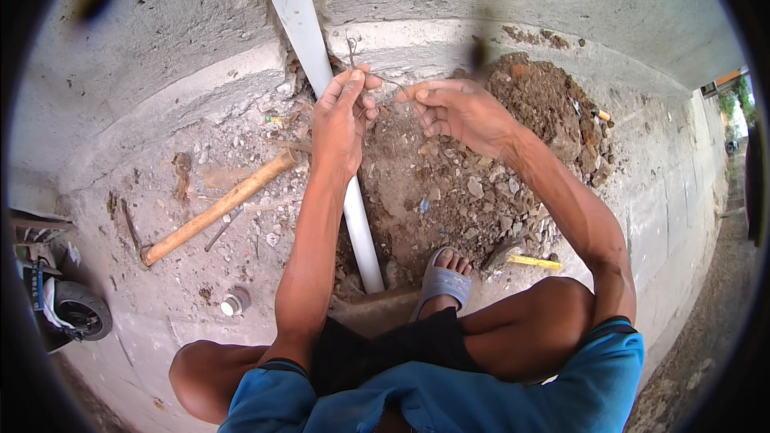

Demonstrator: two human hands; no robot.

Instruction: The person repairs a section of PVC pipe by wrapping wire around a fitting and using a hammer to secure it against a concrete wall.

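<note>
The left hand (342, 122) and right hand (464, 112) pinch a thin wire (389, 80) near a white pipe (363, 248), while a wooden-handled tool (224, 205) lies to the left and a mound of brown soil (536, 96) rises to the right.

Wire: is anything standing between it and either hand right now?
Nothing visible does. The left hand grips the wire, and the right hand pinches it with thumb and fingertips. No object crosses the stretch between them; the white pipe passes behind the left hand in this view.
</note>
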